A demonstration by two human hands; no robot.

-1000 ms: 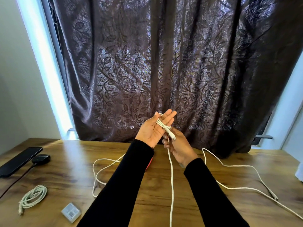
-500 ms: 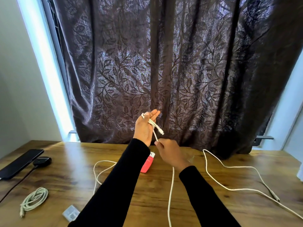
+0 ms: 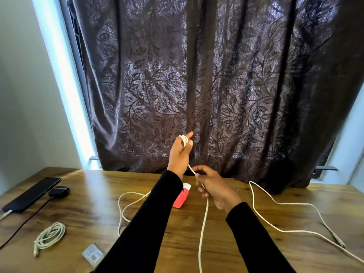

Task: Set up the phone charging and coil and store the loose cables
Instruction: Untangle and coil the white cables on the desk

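Now cable (image 3: 203, 217) hangs vertical (hands (image 3: 211, 186) taut).

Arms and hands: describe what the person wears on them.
Both arms are covered by long, plain black sleeves, the left sleeve and right sleeve ending at the wrists. The left hand and right hand are bare; no gloves, rings or watch show.

A home room: wooden desk (image 3: 275, 243) set against a window hung with a leaf-patterned curtain (image 3: 216, 85)

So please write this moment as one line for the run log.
step: coiling | left hand: white cable looped on fingers | right hand: pinches cable | coiled cable: on table
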